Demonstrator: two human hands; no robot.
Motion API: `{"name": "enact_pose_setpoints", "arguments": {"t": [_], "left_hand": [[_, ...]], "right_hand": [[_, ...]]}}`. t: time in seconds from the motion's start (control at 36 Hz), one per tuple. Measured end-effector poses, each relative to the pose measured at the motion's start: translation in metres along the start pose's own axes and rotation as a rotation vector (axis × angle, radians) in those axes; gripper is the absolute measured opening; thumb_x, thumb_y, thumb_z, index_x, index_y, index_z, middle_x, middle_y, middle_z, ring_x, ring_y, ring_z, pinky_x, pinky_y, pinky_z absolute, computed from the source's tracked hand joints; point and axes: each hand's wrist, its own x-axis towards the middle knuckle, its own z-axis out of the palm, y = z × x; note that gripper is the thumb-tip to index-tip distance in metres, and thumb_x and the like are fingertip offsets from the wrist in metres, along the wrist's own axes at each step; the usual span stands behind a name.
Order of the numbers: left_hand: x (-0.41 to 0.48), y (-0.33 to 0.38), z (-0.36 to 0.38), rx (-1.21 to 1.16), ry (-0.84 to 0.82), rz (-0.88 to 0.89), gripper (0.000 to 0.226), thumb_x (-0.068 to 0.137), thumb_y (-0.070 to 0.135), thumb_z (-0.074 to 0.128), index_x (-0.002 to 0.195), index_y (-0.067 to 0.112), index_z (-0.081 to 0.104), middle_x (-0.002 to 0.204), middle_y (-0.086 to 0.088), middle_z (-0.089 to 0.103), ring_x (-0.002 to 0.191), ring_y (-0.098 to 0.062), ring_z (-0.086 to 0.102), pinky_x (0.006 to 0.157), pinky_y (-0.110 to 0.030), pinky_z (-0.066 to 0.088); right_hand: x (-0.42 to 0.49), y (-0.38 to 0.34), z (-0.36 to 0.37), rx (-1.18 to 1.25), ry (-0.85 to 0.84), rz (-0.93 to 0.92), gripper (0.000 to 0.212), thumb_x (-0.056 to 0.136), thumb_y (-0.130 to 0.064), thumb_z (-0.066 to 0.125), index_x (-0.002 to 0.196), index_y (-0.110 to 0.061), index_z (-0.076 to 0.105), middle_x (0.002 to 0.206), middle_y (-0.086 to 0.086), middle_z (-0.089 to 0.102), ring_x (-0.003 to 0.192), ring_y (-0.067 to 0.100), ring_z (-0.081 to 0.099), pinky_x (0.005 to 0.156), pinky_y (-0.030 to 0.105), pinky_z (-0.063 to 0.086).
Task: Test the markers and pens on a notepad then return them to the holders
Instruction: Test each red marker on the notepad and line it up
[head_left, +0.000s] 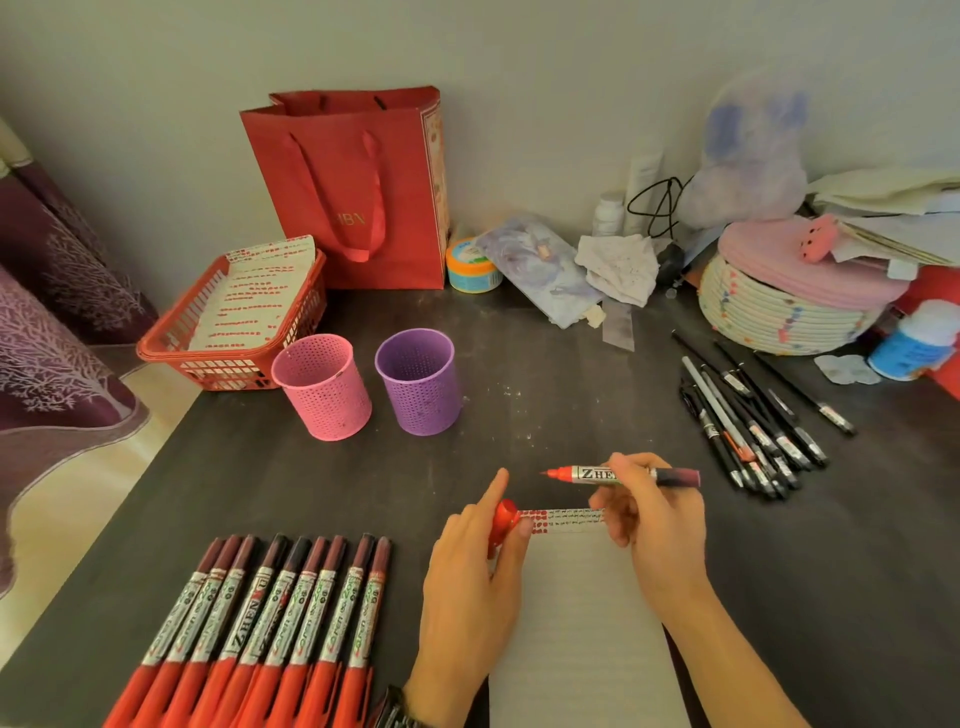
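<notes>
The right hand (655, 519) pinches an uncapped red marker (589, 474), held level just above the notepad's (576, 623) top edge, tip pointing left. The left hand (470, 566) curls round a red cap (504, 519) at the pad's upper left corner, forefinger straight. The pink holder (324, 389) and purple holder (421, 387) stand well behind.

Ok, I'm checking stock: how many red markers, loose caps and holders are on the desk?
Red markers, row: 9
Red marker in right hand: 1
Red cap in left hand: 1
Pink holder: 1
Purple holder: 1
Total: 13
</notes>
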Motion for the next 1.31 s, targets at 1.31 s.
{"name": "enact_pose_setpoints", "arguments": {"t": [1.31], "left_hand": [[-0.038, 0.06, -0.047, -0.136, -0.271, 0.345, 0.023, 0.091, 0.047, 0.062, 0.111, 0.039, 0.068, 0.104, 0.019, 0.066, 0.088, -0.017, 0.06, 0.071, -0.014, 0.045]], "right_hand": [[-0.096, -0.054, -0.053, -0.09, -0.209, 0.21, 0.065, 0.051, -0.066, 0.088, 0.087, -0.012, 0.08, 0.063, 0.012, 0.064, 0.042, 0.015, 0.045, 0.039, 0.023, 0.035]]}}
